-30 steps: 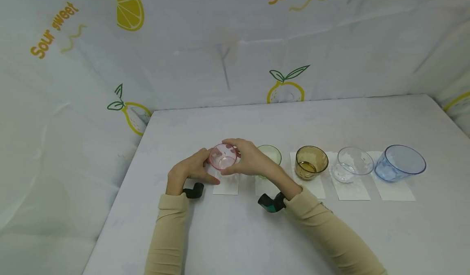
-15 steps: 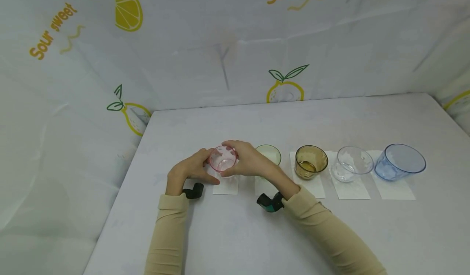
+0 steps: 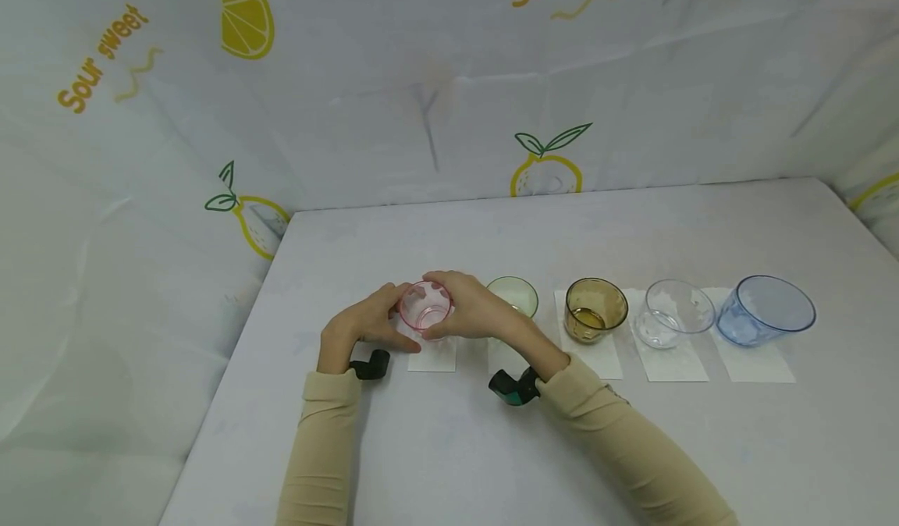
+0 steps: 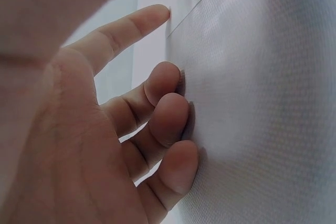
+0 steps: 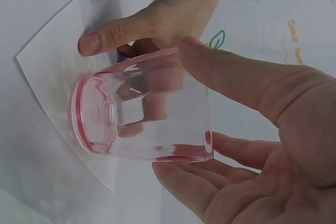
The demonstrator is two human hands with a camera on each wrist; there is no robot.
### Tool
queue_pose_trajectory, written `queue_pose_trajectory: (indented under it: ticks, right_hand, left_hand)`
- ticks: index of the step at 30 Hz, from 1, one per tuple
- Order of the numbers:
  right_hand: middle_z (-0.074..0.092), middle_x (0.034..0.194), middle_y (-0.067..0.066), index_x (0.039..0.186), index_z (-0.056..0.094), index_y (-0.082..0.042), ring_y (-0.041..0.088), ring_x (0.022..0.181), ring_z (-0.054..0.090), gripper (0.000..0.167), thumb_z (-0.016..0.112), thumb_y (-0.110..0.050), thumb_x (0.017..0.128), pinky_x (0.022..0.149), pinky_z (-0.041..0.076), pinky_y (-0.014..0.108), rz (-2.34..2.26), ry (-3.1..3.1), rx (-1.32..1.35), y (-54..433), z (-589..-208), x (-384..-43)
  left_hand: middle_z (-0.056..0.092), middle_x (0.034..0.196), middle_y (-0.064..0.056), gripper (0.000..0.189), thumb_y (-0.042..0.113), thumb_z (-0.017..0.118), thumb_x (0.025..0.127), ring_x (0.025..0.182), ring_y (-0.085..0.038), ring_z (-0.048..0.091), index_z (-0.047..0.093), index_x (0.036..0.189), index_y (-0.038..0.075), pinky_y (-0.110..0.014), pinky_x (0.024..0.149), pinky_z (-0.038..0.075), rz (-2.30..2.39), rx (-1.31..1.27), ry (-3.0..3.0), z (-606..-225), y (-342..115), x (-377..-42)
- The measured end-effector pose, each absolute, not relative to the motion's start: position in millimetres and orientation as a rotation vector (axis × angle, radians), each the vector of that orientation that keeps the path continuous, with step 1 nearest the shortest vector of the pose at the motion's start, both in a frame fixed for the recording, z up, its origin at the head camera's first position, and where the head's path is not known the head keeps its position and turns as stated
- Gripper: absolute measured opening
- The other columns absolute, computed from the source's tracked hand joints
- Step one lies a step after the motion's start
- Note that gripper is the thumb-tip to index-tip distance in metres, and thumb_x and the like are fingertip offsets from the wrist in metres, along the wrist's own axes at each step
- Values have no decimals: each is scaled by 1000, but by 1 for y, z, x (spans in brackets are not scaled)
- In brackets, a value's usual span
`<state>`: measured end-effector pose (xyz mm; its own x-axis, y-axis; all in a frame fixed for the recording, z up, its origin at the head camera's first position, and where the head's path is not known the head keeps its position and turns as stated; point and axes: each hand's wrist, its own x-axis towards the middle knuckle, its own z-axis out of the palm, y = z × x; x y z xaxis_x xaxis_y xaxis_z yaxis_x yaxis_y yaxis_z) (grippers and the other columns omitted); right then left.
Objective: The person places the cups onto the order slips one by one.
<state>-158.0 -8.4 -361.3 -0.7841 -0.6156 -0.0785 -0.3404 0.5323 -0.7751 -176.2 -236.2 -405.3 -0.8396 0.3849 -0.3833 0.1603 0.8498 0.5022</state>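
Observation:
A small clear glass with a pink tint point(image 3: 427, 317) stands between the two hands, over a white paper square point(image 3: 431, 360) at the left end of a row. Thumb and fingers of my right hand point(image 3: 469, 306) grip it near the rim from opposite sides. In the right wrist view the pink glass point(image 5: 142, 108) has its base close above or on the paper; I cannot tell which. My left hand point(image 3: 367, 320) is beside the glass on its left. Fingertips point(image 4: 177, 166) of that hand rest on the table, loosely bent, with the hand holding nothing.
Rightward stand a pale green glass point(image 3: 514, 290), partly behind the right hand, an amber glass point(image 3: 588, 325), a clear glass point(image 3: 663, 331) and a larger blue glass point(image 3: 751, 323). Papers lie under them. A lemon-print cloth point(image 3: 351, 143) hangs behind the table point(image 3: 421, 448).
My right hand has moved slightly down and left with the pink glass, bringing it lower over the paper. The left hand and the other glasses stay where they were.

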Motion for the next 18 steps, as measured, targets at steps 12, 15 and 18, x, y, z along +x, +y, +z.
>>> queue_pose_trajectory:
  ticks: [12, 15, 18]
  right_hand:
    - [54, 147, 24, 152, 40, 4, 38, 138, 51, 81, 82, -19, 86, 112, 46, 50, -1089, 2418, -757, -8, -362, -160]
    - [54, 146, 24, 151, 40, 4, 38, 138, 51, 81, 81, -19, 86, 110, 47, 49, -1084, 2418, -764, -9, -362, -161]
    - [54, 146, 25, 151, 40, 4, 39, 138, 52, 80, 81, -19, 86, 109, 48, 49, -1081, 2415, -774, -9, -362, -161]
  left_hand:
    - [52, 114, -8, 84, 38, 93, 70, 106, -22, 49, 51, 140, 22, -41, 92, 47, 647, 404, 2547, -406, -236, -177]
    - [51, 113, -8, 85, 38, 93, 70, 105, -22, 49, 50, 141, 21, -39, 90, 46, 644, 412, 2550, -405, -236, -177]
    - [51, 113, -8, 86, 38, 93, 70, 104, -21, 48, 50, 143, 21, -37, 89, 46, 643, 416, 2549, -405, -236, -176]
